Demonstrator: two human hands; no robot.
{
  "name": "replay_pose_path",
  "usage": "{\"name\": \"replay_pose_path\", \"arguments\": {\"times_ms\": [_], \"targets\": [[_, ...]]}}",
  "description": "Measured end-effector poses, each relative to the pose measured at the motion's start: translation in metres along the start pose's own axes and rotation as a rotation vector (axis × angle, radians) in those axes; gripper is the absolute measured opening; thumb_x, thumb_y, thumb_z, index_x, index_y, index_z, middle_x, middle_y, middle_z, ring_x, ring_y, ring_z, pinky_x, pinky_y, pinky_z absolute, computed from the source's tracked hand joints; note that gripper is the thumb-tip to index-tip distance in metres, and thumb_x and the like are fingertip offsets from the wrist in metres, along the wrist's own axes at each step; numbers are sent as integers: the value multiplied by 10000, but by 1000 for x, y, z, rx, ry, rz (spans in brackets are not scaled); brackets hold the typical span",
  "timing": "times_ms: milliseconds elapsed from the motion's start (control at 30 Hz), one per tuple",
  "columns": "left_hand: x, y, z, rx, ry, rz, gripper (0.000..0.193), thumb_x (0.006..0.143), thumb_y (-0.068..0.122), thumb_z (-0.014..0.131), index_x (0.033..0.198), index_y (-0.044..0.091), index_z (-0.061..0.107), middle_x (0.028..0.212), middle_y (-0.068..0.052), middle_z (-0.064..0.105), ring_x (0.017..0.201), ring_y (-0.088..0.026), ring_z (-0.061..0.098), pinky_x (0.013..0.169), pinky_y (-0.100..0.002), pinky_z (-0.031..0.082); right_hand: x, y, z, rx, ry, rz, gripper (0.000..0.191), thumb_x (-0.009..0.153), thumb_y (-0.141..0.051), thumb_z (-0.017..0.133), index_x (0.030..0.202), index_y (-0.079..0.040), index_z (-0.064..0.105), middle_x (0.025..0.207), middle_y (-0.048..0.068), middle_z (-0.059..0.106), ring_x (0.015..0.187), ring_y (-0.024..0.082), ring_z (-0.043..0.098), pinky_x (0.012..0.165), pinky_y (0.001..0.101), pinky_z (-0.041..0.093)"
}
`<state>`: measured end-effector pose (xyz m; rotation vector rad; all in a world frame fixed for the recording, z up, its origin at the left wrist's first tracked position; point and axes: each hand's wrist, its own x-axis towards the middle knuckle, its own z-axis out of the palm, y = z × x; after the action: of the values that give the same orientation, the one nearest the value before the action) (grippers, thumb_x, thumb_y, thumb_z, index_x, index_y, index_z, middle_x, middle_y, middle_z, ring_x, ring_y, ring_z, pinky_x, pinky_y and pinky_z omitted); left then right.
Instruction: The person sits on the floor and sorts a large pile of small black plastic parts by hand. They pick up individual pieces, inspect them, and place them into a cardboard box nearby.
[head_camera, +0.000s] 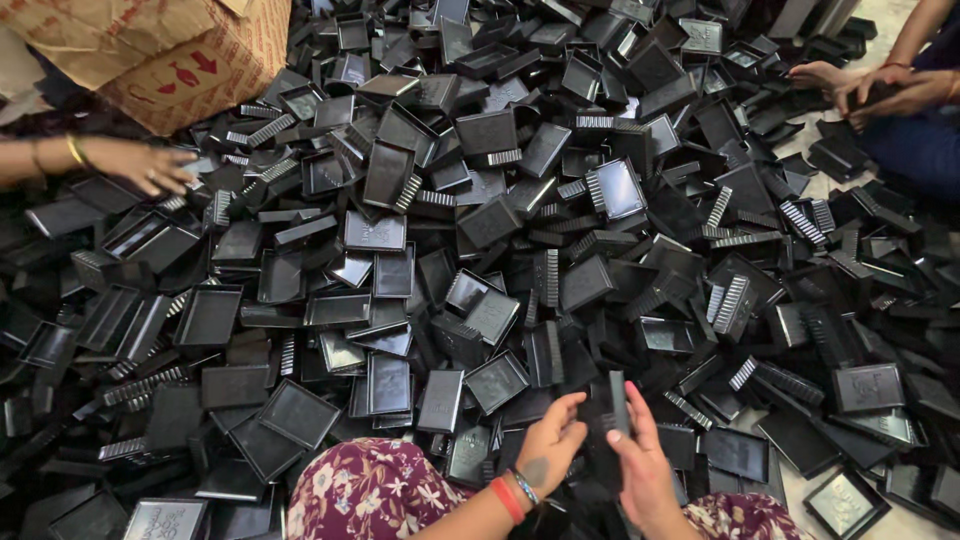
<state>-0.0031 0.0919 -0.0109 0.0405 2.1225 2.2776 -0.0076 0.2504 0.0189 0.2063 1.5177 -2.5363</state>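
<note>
Left hand (552, 437) and right hand (640, 455) close together on one black plastic piece (607, 405), held at bottom centre just above the lap. Left fingers curl on its left side; right thumb and fingers clamp its right edge. The piece stands on edge, long axis near vertical, top end pointing away from the wearer. Around it spreads a pile of black trays (480, 230). A co-worker's hand (145, 165) rests on the pile far left beside a cardboard box (190, 60); another person's hands (880, 88) work top right.
</note>
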Motion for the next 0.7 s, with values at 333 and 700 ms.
{"name": "replay_pose_path", "arguments": {"times_ms": [333, 700], "targets": [[-1, 1, -1, -200, -134, -166, 843, 844, 137, 816, 1516, 44, 317, 1364, -130, 552, 1179, -203, 644, 939, -338, 586, 1, 14, -10, 6, -85, -59, 574, 979, -61, 499, 1542, 3, 407, 1564, 113, 482, 1407, 192, 459, 1166, 341, 302], [13, 38, -38, -495, -167, -523, 757, 886, 119, 706, 1561, 223, 381, 1184, 19, 648, 1034, -70, 641, 859, -261, 562, 14, 6, -41, -156, -235, 29, 478, 967, -105, 559, 1404, 86, 588, 1462, 185, 609, 1358, 272, 546, 1149, 383, 370]]}}
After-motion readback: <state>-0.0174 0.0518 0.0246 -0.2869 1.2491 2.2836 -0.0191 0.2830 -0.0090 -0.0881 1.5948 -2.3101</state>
